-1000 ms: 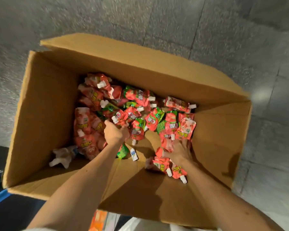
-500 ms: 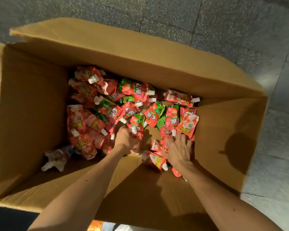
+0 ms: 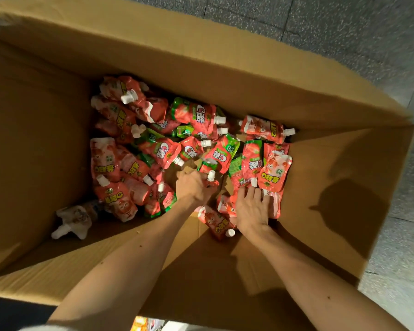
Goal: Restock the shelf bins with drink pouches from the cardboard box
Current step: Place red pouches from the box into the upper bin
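Observation:
A large open cardboard box [image 3: 332, 177] fills the view, and both my arms reach down into it. Several red and green drink pouches [image 3: 158, 149] with white caps lie in a loose pile on its floor. My left hand [image 3: 193, 188] is curled round a green and red pouch [image 3: 208, 167] near the middle of the pile, whose white cap sticks out beside my knuckles. My right hand [image 3: 252, 210] lies with fingers spread and pressed on red pouches [image 3: 274, 173] at the pile's right side. Another red pouch [image 3: 216, 223] lies between my wrists.
A pale crumpled pouch [image 3: 73, 220] lies alone at the box's lower left. Tall box walls rise on every side. Grey speckled floor tiles [image 3: 344, 27] show beyond the box at the top and right.
The camera has come closer to the box. My left hand moved right from the left of the pile to its middle. My right hand slid forward onto the right-hand pouches.

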A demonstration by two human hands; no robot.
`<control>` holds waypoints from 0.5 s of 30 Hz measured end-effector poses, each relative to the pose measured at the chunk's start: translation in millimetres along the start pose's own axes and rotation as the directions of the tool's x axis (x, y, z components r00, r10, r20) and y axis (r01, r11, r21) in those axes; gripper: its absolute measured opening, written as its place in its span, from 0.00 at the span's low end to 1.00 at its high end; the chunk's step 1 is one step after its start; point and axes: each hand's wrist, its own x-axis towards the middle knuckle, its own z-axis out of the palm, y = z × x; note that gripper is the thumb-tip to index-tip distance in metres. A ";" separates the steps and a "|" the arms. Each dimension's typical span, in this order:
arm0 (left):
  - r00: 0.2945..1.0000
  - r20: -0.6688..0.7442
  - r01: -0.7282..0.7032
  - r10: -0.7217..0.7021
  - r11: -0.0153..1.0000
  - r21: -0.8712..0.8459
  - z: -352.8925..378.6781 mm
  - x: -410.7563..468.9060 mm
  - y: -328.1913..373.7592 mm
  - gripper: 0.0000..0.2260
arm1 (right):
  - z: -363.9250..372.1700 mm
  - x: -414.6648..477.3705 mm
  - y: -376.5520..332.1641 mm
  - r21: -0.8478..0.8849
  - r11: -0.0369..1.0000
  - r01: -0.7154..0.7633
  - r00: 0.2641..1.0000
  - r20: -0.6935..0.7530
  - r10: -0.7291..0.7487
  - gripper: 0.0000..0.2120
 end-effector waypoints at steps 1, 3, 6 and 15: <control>1.000 -0.007 -0.021 0.021 0.999 0.027 -1.1 -4.4 -0.8 0.13 | 0.0 0.0 2.0 0.001 1.000 0.009 1.000 0.009 -0.009 0.39; 0.997 -0.034 -0.070 0.072 0.996 0.051 -3.4 -12.6 -4.7 0.14 | 2.1 -1.7 3.8 0.022 0.999 0.032 0.999 0.040 -0.033 0.31; 0.995 -0.062 -0.085 0.084 0.996 -0.008 -14.9 -24.8 -14.9 0.12 | 4.5 -5.4 -1.9 0.053 0.989 0.140 0.986 0.081 -0.144 0.21; 0.999 -0.051 -0.024 0.007 0.943 -0.331 -62.5 -69.6 -51.5 0.20 | 10.1 -14.4 -24.8 0.211 0.964 0.159 0.979 0.088 -0.181 0.41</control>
